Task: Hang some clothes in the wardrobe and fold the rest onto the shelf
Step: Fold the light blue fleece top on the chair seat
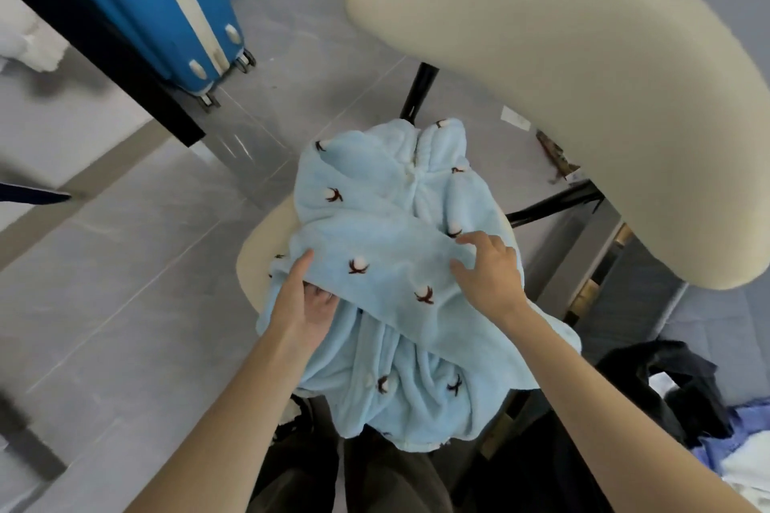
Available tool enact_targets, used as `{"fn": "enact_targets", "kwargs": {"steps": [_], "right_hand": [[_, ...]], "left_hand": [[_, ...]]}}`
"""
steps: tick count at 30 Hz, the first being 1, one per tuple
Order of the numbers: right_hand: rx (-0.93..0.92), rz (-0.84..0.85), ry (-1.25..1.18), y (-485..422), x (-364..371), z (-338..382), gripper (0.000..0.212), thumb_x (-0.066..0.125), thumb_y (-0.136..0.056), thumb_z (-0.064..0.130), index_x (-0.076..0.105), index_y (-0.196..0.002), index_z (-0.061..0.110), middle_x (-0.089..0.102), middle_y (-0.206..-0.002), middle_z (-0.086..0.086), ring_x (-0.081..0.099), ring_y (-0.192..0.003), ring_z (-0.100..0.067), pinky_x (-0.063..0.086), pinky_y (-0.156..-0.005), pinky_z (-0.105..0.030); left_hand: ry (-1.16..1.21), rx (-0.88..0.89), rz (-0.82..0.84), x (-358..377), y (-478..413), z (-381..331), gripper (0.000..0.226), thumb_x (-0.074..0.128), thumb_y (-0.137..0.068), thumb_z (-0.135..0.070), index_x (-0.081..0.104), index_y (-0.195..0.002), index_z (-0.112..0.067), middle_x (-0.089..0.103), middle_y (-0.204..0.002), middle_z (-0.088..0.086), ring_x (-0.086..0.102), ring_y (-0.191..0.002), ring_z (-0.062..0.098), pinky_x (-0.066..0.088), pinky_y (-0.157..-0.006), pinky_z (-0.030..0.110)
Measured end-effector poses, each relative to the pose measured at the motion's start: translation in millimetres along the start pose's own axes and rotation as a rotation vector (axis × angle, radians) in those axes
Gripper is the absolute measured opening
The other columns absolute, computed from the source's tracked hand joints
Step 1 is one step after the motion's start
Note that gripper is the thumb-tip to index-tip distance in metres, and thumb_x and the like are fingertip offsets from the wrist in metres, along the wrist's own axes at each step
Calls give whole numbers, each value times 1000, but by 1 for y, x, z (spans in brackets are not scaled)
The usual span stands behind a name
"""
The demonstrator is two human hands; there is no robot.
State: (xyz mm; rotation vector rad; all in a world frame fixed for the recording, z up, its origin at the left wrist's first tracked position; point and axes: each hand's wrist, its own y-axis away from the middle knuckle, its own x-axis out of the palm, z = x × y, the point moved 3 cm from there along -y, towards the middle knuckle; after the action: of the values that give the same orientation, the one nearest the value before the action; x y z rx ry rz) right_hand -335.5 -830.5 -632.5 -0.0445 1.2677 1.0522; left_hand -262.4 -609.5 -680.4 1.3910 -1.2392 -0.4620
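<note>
Fingers (310,296) of both hands curled around soft, fluffy pale-blue garment (387,262).

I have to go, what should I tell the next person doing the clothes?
Left hand: grips the edge of the folded-over flap of the blue fleece garment.
Right hand: fingers curled on the flap's other end.
The garment lies on the cream chair seat, half folded.
Dark and blue clothes pile waits at the right.
Left: finish folding, shelve it, sort the pile.
</note>
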Motion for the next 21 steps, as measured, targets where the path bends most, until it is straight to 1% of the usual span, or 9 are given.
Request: {"fn": "enact_targets", "kwargs": {"steps": [3, 7, 9, 11, 12, 13, 16, 19, 21], "right_hand": [[-127, 79, -131, -22, 16, 45, 36, 55, -96, 20, 51, -131, 13, 49, -136, -9, 48, -118, -31, 40, -99, -33], [-233, 135, -264, -52, 40, 108, 41, 52, -99, 24, 45, -137, 13, 51, -138, -2, 58, -112, -24, 42, -85, -21], [-221, 224, -331, -67, 54, 136, 47, 52, -99, 29, 39, -141, 16, 50, -134, 0, 65, -93, -24, 48, -68, -21], [-117, 364, -408, -80, 70, 156, 50, 55, -97, 32, 36, -141, 18, 51, -121, -2, 62, -66, -19, 46, -44, -19], [-43, 425, -432, -86, 76, 163, 49, 58, -96, 32, 37, -138, 17, 54, -112, -4, 59, -59, -17, 45, -38, -19], [18, 461, -433, -91, 82, 168, 42, 60, -95, 30, 42, -130, 15, 57, -100, -8, 57, -54, -16, 49, -39, -21], [94, 468, -405, -106, 88, 174, 17, 59, -96, 20, 57, -102, 4, 52, -68, -9, 51, -45, -13, 60, -55, -34], [45, 263, -408, -126, 79, 181, 13, 53, -98, 18, 59, -98, 6, 54, -72, -6, 57, -54, -19, 60, -75, -44], [-41, 68, -412, -136, 70, 189, 16, 49, -99, 20, 59, -98, 9, 61, -79, -10, 65, -71, -29, 56, -84, -46]], "left_hand": [[72, -42, -32, -7, -6, -7, 37, 62, -89, -48, 67, -107, -16, 76, -96, 5, 73, -85, 20, 55, -69, 35], [101, -41, 25, -2, -11, -13, 34, 54, -96, -42, 69, -108, -13, 74, -103, 10, 73, -87, 24, 59, -59, 34], [85, -19, 31, -3, -11, -16, 31, 55, -96, -39, 71, -102, -13, 75, -96, 9, 74, -82, 21, 58, -56, 32], [14, 35, -10, -7, -12, -23, 29, 58, -94, -42, 70, -99, -17, 76, -94, 4, 73, -77, 14, 58, -57, 27], [-22, 65, -13, -10, -13, -27, 30, 57, -93, -45, 68, -103, -19, 76, -95, 1, 73, -79, 11, 57, -59, 24], [-39, 86, -3, -12, -13, -31, 32, 56, -93, -46, 66, -107, -19, 76, -97, -1, 73, -83, 10, 57, -60, 22], [9, 93, 28, -18, -13, -39, 38, 57, -92, -45, 63, -117, -16, 74, -105, 0, 71, -94, 12, 56, -66, 23], [83, 131, -27, -23, -16, -47, 29, 58, -94, -36, 63, -112, -14, 75, -101, 2, 72, -91, 13, 57, -68, 25], [138, 175, -116, -26, -21, -52, 18, 60, -94, -29, 63, -104, -14, 74, -95, 2, 72, -86, 12, 56, -69, 26]]}}
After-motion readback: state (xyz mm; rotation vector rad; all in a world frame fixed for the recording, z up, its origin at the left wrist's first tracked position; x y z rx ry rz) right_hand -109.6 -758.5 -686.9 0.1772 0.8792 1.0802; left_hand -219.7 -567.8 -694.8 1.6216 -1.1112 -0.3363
